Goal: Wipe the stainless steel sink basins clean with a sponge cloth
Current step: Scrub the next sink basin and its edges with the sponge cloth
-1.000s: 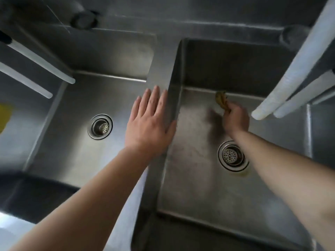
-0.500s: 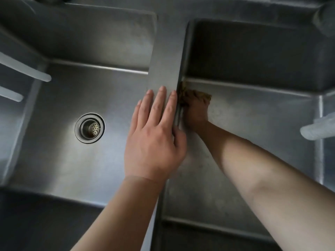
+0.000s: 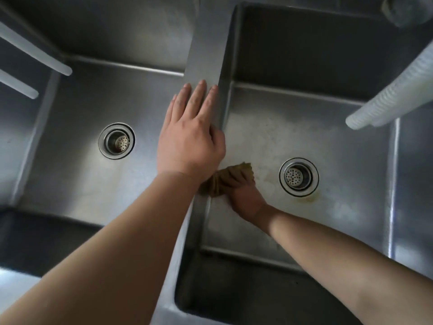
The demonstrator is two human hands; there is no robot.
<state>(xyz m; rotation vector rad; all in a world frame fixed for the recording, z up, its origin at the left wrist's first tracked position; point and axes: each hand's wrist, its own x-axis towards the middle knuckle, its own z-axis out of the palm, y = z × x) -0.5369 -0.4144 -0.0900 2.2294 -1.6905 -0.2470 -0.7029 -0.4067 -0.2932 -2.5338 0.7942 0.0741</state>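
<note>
Sponge cloth (image 3: 230, 178) half hidden: right hand (image 3: 244, 199) over it, left wrist across.

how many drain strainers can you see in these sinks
2: one drain strainer in the left basin, one in the right basin. No others visible.

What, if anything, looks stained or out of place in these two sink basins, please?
A yellowish-brown stain rings the near side of the right basin's drain, and the floor there looks cloudy. The left basin looks even. Nothing is spilled or damaged.
</note>
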